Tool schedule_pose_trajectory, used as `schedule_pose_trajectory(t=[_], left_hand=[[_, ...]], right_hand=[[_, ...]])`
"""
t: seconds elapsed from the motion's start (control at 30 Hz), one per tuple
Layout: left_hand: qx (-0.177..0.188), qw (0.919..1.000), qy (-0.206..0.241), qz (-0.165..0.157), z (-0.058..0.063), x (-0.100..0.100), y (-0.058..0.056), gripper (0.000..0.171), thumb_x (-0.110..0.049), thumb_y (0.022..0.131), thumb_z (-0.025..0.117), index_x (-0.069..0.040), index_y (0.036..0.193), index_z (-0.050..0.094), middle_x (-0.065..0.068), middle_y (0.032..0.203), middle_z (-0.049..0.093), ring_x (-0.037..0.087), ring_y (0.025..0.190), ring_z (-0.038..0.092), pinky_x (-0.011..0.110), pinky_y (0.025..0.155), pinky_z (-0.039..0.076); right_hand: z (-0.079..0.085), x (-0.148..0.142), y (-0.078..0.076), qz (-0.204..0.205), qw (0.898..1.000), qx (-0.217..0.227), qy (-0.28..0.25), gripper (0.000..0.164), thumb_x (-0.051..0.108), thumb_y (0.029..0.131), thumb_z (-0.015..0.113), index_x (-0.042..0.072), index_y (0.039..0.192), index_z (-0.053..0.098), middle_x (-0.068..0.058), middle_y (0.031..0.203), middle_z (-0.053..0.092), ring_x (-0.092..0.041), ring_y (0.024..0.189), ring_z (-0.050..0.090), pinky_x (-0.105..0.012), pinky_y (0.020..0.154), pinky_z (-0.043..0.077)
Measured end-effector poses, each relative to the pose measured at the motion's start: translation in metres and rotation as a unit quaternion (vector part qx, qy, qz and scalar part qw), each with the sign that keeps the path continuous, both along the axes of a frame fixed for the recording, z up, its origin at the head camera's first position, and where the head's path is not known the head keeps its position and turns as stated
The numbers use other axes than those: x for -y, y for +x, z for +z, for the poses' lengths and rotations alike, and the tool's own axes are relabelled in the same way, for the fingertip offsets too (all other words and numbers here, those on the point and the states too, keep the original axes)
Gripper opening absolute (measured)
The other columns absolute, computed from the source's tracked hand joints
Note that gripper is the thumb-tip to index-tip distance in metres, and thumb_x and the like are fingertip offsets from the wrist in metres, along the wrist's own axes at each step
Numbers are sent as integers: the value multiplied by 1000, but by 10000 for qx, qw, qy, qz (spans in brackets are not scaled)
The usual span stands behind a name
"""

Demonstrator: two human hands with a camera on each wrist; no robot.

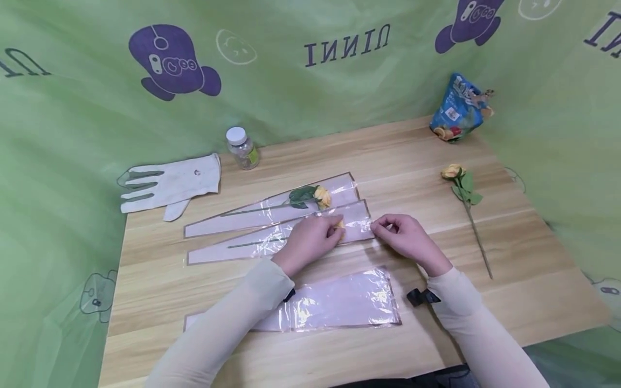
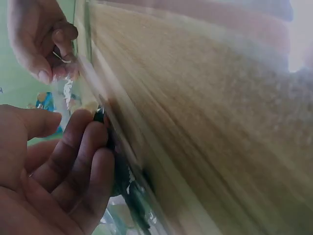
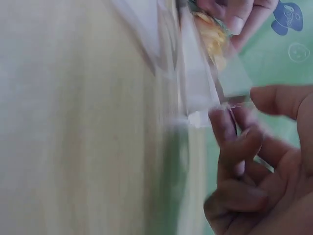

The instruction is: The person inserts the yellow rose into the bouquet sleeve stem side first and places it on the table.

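In the head view my left hand rests over a clear flower sleeve with a yellow rose inside. Its bent fingers touch the sleeve beside the green leaves, and the thumb stands apart from them. The yellow rose shows near that hand in the right wrist view. At the sleeve's wide end, my right hand pinches the film edge between thumb and fingers. Behind lies another sleeve with a yellow rose in it. A third sleeve lies nearer me, partly under the left forearm.
A loose yellow rose with a long stem lies on the right of the wooden table. At the back stand a blue snack bag and a white-capped jar. A white glove lies at the back left.
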State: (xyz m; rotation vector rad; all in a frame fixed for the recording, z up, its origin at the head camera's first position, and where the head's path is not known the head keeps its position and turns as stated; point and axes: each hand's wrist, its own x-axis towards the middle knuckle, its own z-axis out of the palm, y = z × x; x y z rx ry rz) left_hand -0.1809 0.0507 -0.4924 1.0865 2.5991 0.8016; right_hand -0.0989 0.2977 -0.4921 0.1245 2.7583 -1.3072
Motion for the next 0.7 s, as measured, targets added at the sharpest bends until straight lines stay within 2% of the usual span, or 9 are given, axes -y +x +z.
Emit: schedule_pose_trajectory(t=[0.1,0.17,0.23,0.33,0.43,0.47,0.53,0.63,0.7], left_hand=[[-84,9998,154,34,-1,24,21,43,-32,103,60,-13,142,60,-9,71,59,6,58,51,23,49,45],[-328,9992,202,-139,3,46,46,42,-31,103,62,-13,141,61,-6,88,68,7,71,61,22,58,53],[-639,9970,139,-425,8,72,78,42,-31,100,65,-12,138,63,1,111,71,14,94,66,28,76,59],[-1046,9909,-233,-821,8,106,124,48,-39,97,68,-11,136,65,12,136,61,30,125,57,45,101,53],[-965,9872,-869,-929,-1,124,152,59,-51,99,61,-11,143,58,16,153,45,38,142,38,54,115,35],[-874,9861,-1079,-914,-5,126,157,63,-54,100,58,-12,146,55,16,157,40,38,145,33,55,117,30],[-643,9844,-1434,-791,-13,127,155,67,-58,101,51,-13,151,48,13,162,30,36,149,24,55,120,23],[-454,9818,-1748,-586,-16,124,134,66,-57,102,48,-14,153,46,9,164,25,32,151,20,54,122,17],[-487,9812,-1810,-466,-15,123,123,63,-55,103,50,-14,151,49,9,163,31,32,149,25,53,122,21]], right_hand=[[1,8,23,278,9959,-756,422,35,31,99,70,6,123,68,-6,103,69,-17,76,59,-32,62,52],[5,13,46,797,9851,-1305,789,38,24,96,74,5,128,66,-6,118,69,-20,89,64,-37,72,58],[9,19,70,1539,9679,-1615,1155,39,19,92,77,5,127,67,-7,124,68,-24,103,65,-45,84,59],[7,29,99,2570,9382,-1696,1578,41,23,89,79,6,125,70,-8,132,66,-30,121,61,-54,98,52],[1,37,112,2965,9237,-1598,1823,43,30,90,78,6,126,71,-10,137,62,-33,126,58,-57,99,51],[-1,38,113,2990,9229,-1590,1834,44,30,91,77,5,127,70,-11,138,61,-34,126,57,-58,99,50],[-4,38,106,2964,9240,-1607,1806,45,27,90,77,3,127,69,-14,138,61,-37,127,56,-59,101,48],[-9,38,81,2785,9311,-1573,1755,43,23,92,76,1,127,68,-17,137,60,-38,129,55,-58,106,45],[-12,41,68,2391,9488,-1323,1584,42,23,94,75,1,128,67,-17,135,62,-38,126,57,-58,105,45]])
